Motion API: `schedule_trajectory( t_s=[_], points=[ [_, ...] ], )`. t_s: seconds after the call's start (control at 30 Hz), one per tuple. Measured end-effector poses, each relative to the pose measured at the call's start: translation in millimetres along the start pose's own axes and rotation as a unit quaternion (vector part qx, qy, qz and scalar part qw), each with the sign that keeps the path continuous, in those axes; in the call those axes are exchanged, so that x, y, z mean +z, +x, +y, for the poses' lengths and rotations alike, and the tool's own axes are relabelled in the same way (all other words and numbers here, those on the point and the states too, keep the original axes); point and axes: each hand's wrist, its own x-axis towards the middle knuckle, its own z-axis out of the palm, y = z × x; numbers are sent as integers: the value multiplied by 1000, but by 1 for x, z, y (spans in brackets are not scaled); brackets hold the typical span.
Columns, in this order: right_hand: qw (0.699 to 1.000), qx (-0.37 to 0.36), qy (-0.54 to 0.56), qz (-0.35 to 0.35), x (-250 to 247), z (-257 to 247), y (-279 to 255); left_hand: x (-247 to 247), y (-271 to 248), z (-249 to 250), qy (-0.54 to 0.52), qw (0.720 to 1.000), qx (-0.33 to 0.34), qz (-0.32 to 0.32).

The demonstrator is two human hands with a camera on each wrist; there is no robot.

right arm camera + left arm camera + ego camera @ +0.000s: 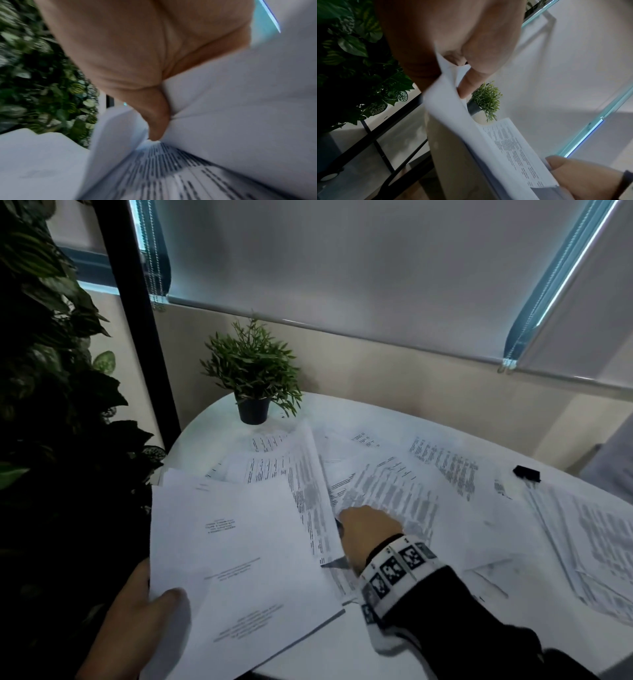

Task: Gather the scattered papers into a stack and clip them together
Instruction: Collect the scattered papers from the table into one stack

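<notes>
The left hand (137, 611), lower left of the head view, pinches a gathered sheaf of papers (239, 549), thumb on top, its corner overhanging the round white worktop (359, 642) edge. The right hand (366, 529), centre, lies on loose sheets (394, 487); its grip is hidden. One black binder clip (526, 473) sits at right, one potted plant (251, 378) at the far edge.

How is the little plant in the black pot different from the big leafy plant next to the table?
The little plant has thin, narrow leaves; the big plant has broad, partly speckled ones. The little one stands on the table in a black pot; the big one rises beside it, its base unseen. Both are green.
</notes>
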Motion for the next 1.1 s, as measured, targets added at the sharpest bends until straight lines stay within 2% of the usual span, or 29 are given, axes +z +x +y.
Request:
schedule_trajectory(
  t_s=[0.13,0.2,0.23,0.3,0.37,0.4,0.47,0.53,0.6,0.67,0.7,0.73,0.77,0.8,0.83,0.87,0.9,0.93,1.0,1.1],
  points=[
    [998,14,41,-36,1,34,9,-6,6,-6,16,1000,25,7],
    [995,30,95,-22,-5,51,5,-7,11,-11,29,999,17,-1],
    [990,54,127,-5,-9,60,3,-7,13,-13,25,1000,15,-7],
    [981,87,158,71,-18,76,1,-7,12,-11,6,1000,12,-13],
    [975,74,130,167,-27,71,-4,-6,8,-5,-9,1000,7,-12],
    [972,32,128,196,-30,59,-10,-5,5,-4,-16,1000,10,-7],
    [967,-92,148,186,-22,19,-23,-1,5,0,-43,999,16,-9],
    [953,-234,157,114,3,-35,-37,2,2,6,-76,997,10,-19],
    [926,-350,142,-3,26,-79,-52,-2,-12,9,-64,997,33,-32],
    [878,-440,159,-101,31,-99,-58,-1,-27,16,-36,996,76,-7],
    [858,-462,178,-137,25,-100,-57,-3,-27,15,-30,995,97,7],
    [851,-455,204,-163,14,-98,-54,-4,-24,13,-34,997,75,9],
    [862,-411,247,-163,5,-92,-47,-3,-18,12,-40,998,42,-2],
    [882,-335,306,-131,-3,-83,-32,-2,-11,10,-20,1000,10,-8],
    [904,-228,355,-67,-10,-71,-11,1,-6,8,4,1000,1,-3],
    [928,-108,357,10,-15,-57,11,3,1,8,30,999,-2,17],
    [950,4,309,54,-16,-43,32,2,1,3,48,998,1,32],
    [964,89,247,49,-14,-32,47,4,2,4,58,997,-10,44],
    [970,164,180,-5,-5,-19,71,6,0,5,75,995,-21,58],
    [966,146,214,-6,4,-22,83,0,3,-1,50,997,-33,47]
  ],
)
